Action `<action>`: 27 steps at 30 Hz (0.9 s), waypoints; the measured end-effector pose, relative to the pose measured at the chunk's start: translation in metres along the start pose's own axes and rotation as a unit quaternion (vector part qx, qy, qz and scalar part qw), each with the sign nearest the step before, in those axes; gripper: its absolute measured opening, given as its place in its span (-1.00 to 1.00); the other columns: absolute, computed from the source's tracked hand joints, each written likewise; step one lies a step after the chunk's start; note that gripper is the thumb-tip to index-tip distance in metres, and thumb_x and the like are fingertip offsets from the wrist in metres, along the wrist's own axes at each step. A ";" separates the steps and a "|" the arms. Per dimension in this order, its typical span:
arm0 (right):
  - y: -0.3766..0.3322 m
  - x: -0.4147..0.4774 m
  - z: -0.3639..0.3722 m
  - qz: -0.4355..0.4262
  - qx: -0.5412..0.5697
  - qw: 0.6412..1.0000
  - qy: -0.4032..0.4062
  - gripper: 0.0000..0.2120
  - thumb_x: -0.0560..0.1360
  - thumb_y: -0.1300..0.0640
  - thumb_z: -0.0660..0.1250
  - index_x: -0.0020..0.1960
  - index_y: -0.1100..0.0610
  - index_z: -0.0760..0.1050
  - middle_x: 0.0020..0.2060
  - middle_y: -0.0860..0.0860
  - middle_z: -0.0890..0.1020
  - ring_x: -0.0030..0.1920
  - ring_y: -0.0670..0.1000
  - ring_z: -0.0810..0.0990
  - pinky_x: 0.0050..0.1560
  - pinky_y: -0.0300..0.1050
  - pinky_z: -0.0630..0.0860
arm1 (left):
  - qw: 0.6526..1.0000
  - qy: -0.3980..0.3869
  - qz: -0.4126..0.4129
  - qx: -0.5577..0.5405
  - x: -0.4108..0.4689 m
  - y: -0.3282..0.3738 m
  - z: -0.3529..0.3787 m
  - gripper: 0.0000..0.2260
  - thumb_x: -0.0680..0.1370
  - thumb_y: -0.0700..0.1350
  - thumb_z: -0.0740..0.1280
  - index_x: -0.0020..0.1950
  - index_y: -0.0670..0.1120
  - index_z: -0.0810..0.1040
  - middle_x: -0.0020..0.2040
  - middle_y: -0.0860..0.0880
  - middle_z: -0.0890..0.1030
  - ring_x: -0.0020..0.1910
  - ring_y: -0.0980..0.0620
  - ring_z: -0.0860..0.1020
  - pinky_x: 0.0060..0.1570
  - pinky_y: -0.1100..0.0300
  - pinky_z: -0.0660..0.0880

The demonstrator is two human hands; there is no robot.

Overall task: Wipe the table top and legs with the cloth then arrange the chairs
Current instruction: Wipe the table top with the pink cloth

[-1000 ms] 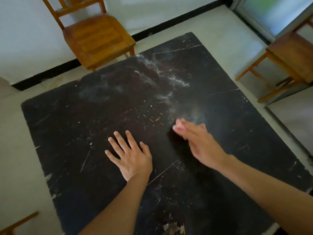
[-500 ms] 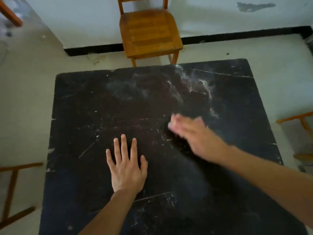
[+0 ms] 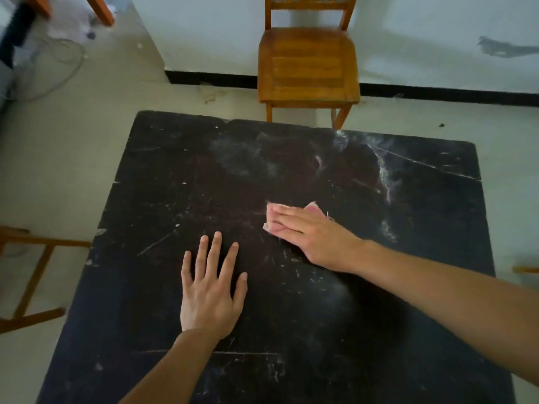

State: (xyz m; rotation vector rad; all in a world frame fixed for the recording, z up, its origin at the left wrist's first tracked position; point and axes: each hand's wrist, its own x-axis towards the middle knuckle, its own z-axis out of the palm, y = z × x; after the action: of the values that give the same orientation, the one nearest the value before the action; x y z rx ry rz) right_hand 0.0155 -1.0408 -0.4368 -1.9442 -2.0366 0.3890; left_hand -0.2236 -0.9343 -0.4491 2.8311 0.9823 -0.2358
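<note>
dusty black table (image 3: 163,176), chair (image 3: 306,62) at 12 o'clock. right hand (image 3: 316,242) pins the cloth (image 3: 312,207), likely limp and light, flat under straight fingers; left hand (image 3: 208,298) lies spread, empty.

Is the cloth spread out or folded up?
Folded small: the pink cloth shows only as a compact wad under the flat right hand on the table top.

Room surroundings on my feed

I see a pale floor (image 3: 73,158) meeting a white wall (image 3: 204,30) along a black baseboard (image 3: 437,93). A thin cable (image 3: 67,68) loops over the floor at upper left, a grey patch (image 3: 501,49) marks the wall at right, and a dark speck (image 3: 441,125) lies below the baseboard.
</note>
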 end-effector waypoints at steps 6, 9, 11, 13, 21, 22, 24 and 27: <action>0.147 0.046 -0.090 0.505 -0.031 0.852 0.137 -0.67 0.55 0.37 0.20 0.28 0.15 0.40 0.16 0.15 0.53 0.23 0.17 0.52 0.25 0.20 0.47 | 1.000 0.007 0.002 -0.001 0.001 -0.001 0.000 -0.51 0.60 0.16 -0.01 0.48 0.00 0.27 0.54 -0.11 0.17 0.54 -0.12 0.06 0.46 -0.17 0.03; 0.106 0.065 -0.076 0.352 -0.026 0.922 0.157 -0.56 0.56 0.39 0.09 0.38 0.09 0.37 0.34 0.06 0.46 0.40 0.08 0.39 0.42 0.21 0.32 | 1.000 0.004 0.001 0.000 0.002 -0.001 -0.001 -0.51 0.60 0.16 -0.01 0.47 -0.01 0.29 0.54 -0.11 0.17 0.54 -0.12 0.07 0.45 -0.17 0.04; 0.063 0.069 -0.048 0.185 0.007 0.980 0.067 -0.50 0.60 0.35 0.07 0.47 0.01 0.31 0.48 -0.05 0.31 0.52 -0.03 0.19 0.53 0.23 0.01 | 1.000 -0.003 -0.001 0.000 0.001 0.000 -0.001 -0.50 0.60 0.16 -0.02 0.48 0.00 0.28 0.54 -0.11 0.16 0.54 -0.12 0.07 0.45 -0.17 0.04; 0.060 0.069 -0.032 0.120 -0.018 0.993 -0.003 -0.50 0.62 0.30 0.12 0.50 -0.05 0.27 0.52 -0.07 0.25 0.53 -0.10 0.10 0.50 0.16 -0.12 | 1.000 -0.005 0.002 -0.002 0.000 0.000 -0.002 -0.50 0.61 0.17 -0.05 0.48 0.00 0.28 0.54 -0.11 0.16 0.54 -0.11 0.06 0.44 -0.17 0.04; 0.085 0.047 -0.075 0.372 -0.021 0.916 0.151 -0.67 0.58 0.30 0.16 0.33 0.14 0.38 0.12 0.08 0.51 0.16 0.04 0.51 0.21 0.04 0.51 | 1.000 0.003 -0.002 0.005 0.001 -0.004 -0.001 -0.49 0.60 0.18 -0.04 0.50 0.01 0.23 0.56 -0.09 0.11 0.55 -0.09 0.01 0.46 -0.12 -0.04; 0.057 0.030 -0.065 0.304 -0.011 0.941 0.149 -0.65 0.61 0.29 0.10 0.36 0.12 0.38 0.19 0.07 0.50 0.22 0.04 0.49 0.28 0.10 0.47 | 1.000 0.001 -0.006 0.001 0.001 -0.004 -0.002 -0.49 0.60 0.18 -0.04 0.50 0.01 0.25 0.56 -0.09 0.12 0.55 -0.09 0.01 0.47 -0.12 -0.04; 0.008 -0.021 -0.034 0.228 -0.011 0.967 0.110 -0.55 0.61 0.32 0.04 0.46 0.13 0.34 0.37 0.08 0.43 0.39 0.06 0.40 0.40 0.18 0.35 | 1.000 -0.007 -0.008 -0.011 0.002 -0.002 -0.004 -0.48 0.59 0.17 -0.04 0.49 -0.01 0.28 0.55 -0.09 0.14 0.55 -0.09 0.02 0.47 -0.14 -0.02; -0.059 -0.112 0.019 0.183 -0.038 0.979 0.079 -0.45 0.51 0.35 0.13 0.49 0.16 0.32 0.47 0.11 0.34 0.48 0.09 0.30 0.30 0.16 0.40 | 1.000 -0.014 -0.014 -0.014 0.000 0.001 -0.004 -0.46 0.58 0.17 -0.06 0.49 -0.03 0.30 0.55 -0.10 0.16 0.54 -0.10 0.03 0.47 -0.16 0.01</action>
State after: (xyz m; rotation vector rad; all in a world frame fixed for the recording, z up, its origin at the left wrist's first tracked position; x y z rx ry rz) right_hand -0.0412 -1.1556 -0.4340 -2.3202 -1.6163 0.2289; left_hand -0.2224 -0.9342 -0.4453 2.7829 1.0122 -0.2613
